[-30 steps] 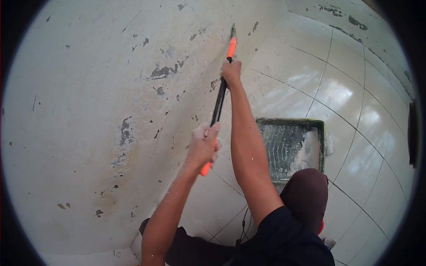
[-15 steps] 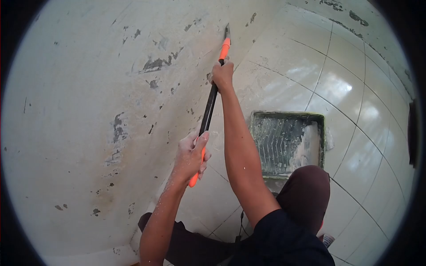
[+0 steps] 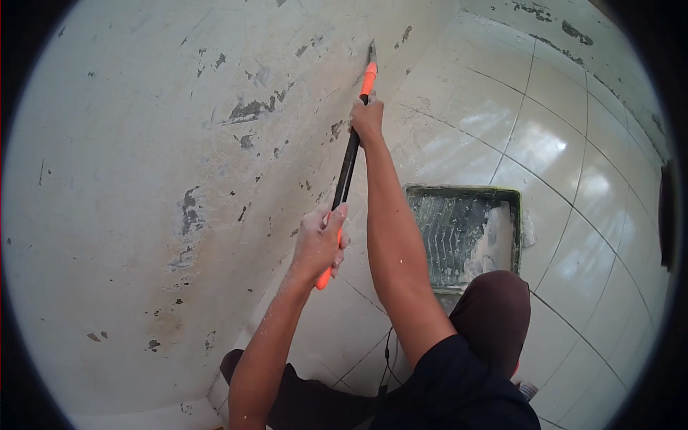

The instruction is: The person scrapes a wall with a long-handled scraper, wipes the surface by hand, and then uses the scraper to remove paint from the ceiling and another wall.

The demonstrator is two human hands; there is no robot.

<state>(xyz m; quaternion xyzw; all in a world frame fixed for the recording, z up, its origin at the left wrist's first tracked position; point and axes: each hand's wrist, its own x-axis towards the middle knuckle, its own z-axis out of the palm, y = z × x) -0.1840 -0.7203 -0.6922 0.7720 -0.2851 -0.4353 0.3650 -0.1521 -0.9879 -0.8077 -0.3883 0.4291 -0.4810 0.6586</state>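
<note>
A long-handled scraper with a black shaft and orange ends slants across the middle of the view. Its metal blade is against or very close to the patchy wall, low down near the floor. White powder coats my left hand, which is closed around the lower orange grip. Farther up, my right hand wraps the shaft just below the orange head. Chipped grey spots mark the wall beside the tool.
On the tiled floor to the right is a dark paint tray with whitish paste in it. My bent knee is close to the tray's near edge. A thin cable hangs by my lap. Another chipped wall borders the floor at upper right.
Both hands and the scraper have shifted slightly right; the lower hand and grip end have also moved up a little. The grip on the tool is unchanged.
</note>
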